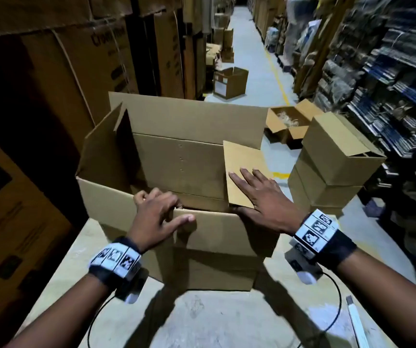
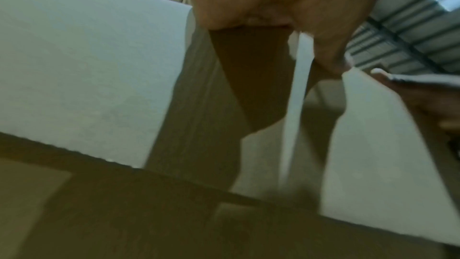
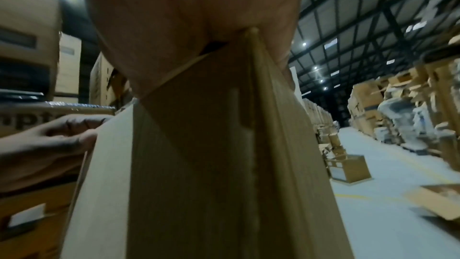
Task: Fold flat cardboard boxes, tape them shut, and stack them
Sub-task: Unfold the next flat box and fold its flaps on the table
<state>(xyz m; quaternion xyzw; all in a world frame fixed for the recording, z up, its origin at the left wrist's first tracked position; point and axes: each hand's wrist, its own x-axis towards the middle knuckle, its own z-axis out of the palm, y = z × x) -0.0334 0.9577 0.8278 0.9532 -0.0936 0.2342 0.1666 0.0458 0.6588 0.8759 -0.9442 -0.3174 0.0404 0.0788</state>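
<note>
A large brown cardboard box stands open on the concrete floor in front of me, its far flap and left flap upright. My left hand curls its fingers over the top edge of the near flap, thumb on the outer face. My right hand lies flat with straight fingers on the right flap, which tilts inward over the opening. The right wrist view shows that flap edge-on under my palm. The left wrist view is blurred cardboard.
A stack of closed boxes stands close on the right. Beyond it lies an open box with filler, and another open box sits up the aisle. Tall cartons wall the left, shelving the right.
</note>
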